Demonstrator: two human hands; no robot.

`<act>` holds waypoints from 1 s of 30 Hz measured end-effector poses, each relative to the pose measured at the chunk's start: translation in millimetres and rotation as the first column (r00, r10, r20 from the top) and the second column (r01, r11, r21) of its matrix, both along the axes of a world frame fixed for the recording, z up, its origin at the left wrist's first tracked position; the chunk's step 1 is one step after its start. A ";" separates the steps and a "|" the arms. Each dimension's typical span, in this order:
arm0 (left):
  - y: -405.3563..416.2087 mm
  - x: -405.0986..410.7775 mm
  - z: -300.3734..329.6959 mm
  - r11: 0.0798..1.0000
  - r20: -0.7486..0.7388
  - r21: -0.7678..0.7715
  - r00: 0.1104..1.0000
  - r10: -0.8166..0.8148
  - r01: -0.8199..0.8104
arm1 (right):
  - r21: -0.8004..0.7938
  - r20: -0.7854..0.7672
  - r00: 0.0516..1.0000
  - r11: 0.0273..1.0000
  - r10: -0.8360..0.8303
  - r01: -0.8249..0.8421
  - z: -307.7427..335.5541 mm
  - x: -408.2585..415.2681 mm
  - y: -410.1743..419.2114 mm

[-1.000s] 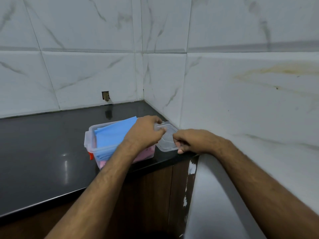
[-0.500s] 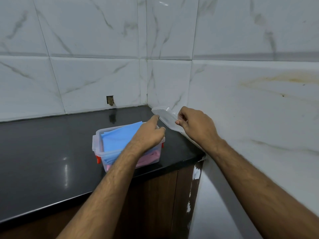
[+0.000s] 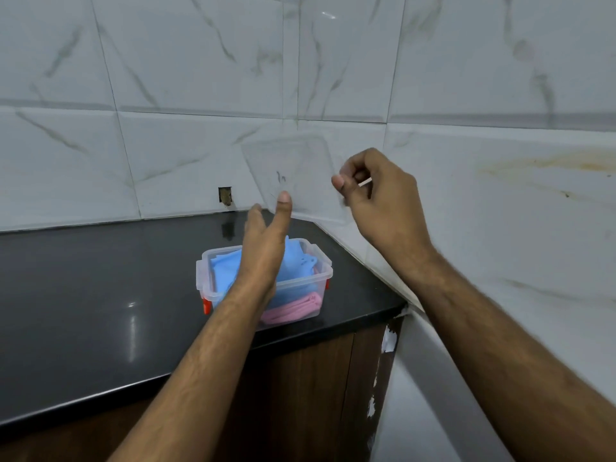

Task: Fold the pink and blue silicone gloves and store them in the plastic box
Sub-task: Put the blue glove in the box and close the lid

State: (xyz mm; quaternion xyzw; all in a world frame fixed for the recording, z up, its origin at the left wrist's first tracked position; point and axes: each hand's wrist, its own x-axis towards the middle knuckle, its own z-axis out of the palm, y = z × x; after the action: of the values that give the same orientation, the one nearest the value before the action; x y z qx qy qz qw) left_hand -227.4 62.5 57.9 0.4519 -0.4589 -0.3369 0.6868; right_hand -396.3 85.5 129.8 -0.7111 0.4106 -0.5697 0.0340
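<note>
A clear plastic box with red clips stands on the black counter near the corner. Inside it a folded blue glove lies on top and a folded pink glove shows through the front wall. The transparent lid is held up in the air in front of the wall tiles, above the box. My right hand pinches the lid's right edge. My left hand is raised over the box with straight fingers, its thumb tip touching the lid's lower edge.
The black counter runs left from the box and ends at a front edge above a wooden cabinet. Marble-patterned tiled walls meet in a corner just behind and right of the box. A small hole sits in the back wall.
The lid has been lifted from beside the box up in front of the wall by my right hand. My left hand has left the box rim and risen to the lid's lower edge.
</note>
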 end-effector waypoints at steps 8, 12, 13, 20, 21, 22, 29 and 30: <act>19.8 57.7 6.9 0.945 0.016 -0.099 0.949 0.315 -0.312 | 0.296 0.438 0.860 0.861 0.263 -0.414 0.6 8.5 -5.1; 37.4 81.1 8.4 0.910 0.176 -0.102 0.892 0.415 -0.403 | 0.460 0.487 0.842 0.751 0.231 -0.473 -12.5 13.2 -19.6; 43.4 84.6 6.2 0.891 0.251 -0.124 0.855 0.453 -0.436 | 0.493 0.451 0.867 0.750 0.213 -0.441 -17.5 15.4 -24.3; 85.8 83.2 -7.3 0.801 0.525 -0.061 0.664 0.533 -0.595 | 0.578 -0.071 0.990 0.814 0.121 -0.058 -50.4 22.5 -48.9; 89.0 81.6 -9.5 0.803 0.552 -0.042 0.656 0.515 -0.595 | 0.575 -0.106 0.988 0.817 0.117 -0.035 -52.8 23.3 -50.2; 91.3 80.1 -11.6 0.807 0.573 -0.020 0.655 0.493 -0.590 | 0.571 -0.131 0.985 0.821 0.108 -0.014 -54.2 23.7 -51.2; 94.9 76.2 -18.0 0.802 0.650 0.067 0.636 0.415 -0.593 | 0.568 -0.246 0.967 0.819 0.073 0.083 -52.1 25.5 -53.9; 94.7 75.5 -17.7 0.801 0.659 0.065 0.628 0.414 -0.596 | 0.565 -0.278 0.958 0.819 0.075 0.100 -50.8 25.9 -54.4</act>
State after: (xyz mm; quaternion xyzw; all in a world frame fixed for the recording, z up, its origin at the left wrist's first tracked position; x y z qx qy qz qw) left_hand -151.9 157.2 40.2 0.7383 -0.4576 -0.0228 0.4951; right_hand -370.5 31.1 79.0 -0.7402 0.5679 -0.3102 0.1824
